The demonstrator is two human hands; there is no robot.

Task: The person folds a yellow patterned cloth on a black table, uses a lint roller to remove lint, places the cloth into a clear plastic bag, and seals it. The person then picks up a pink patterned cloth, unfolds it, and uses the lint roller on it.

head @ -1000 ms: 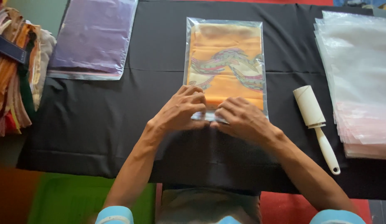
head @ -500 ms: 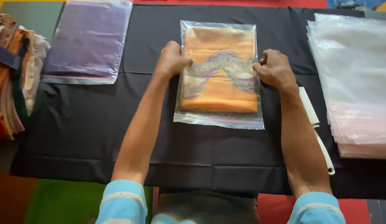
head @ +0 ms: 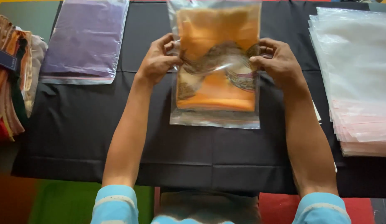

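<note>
A clear plastic bag (head: 215, 74) with a folded orange patterned cloth inside is held up off the black tablecloth (head: 76, 137), a little blurred. My left hand (head: 157, 60) grips its left edge. My right hand (head: 276, 62) grips its right edge. The bag's sealed end hangs toward me. Both arms reach forward in light blue sleeves.
A bagged purple cloth (head: 83, 41) lies at the back left. A stack of empty clear bags (head: 354, 74) sits on the right. Folded cloths in mixed colours (head: 12, 74) are piled at the left edge. My right forearm hides most of a white lint roller.
My hands went from pressing the bag's near end to its two sides, then lifted the bagged orange cloth off the table toward the camera.
</note>
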